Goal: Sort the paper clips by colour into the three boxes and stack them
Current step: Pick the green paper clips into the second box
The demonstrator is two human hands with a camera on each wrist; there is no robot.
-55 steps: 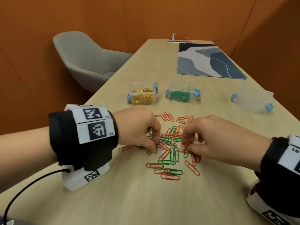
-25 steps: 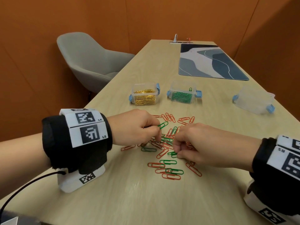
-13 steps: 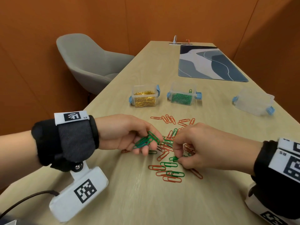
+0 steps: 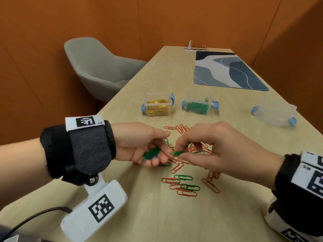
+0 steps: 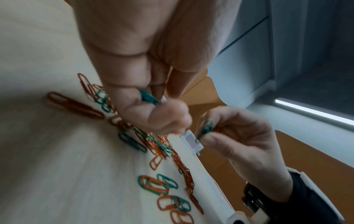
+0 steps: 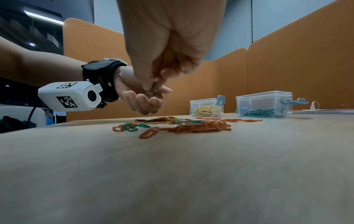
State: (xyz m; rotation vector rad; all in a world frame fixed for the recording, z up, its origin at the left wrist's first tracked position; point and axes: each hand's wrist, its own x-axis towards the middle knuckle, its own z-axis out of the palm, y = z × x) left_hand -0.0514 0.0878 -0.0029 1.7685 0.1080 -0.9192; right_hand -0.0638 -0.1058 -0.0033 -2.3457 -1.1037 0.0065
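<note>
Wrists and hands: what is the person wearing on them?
Both hands, left and right, are bare. Each wrist has a black band with white tags bearing black square codes. A white coded camera box hangs under the left one, trailing a black cable.

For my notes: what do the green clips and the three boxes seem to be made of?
Green clips: probably wire with a coloured coating, thin bent loops with a smooth, even green surface. Boxes: clear, glossy hard plastic by the look, contents visible through the walls, with blue latches.
</note>
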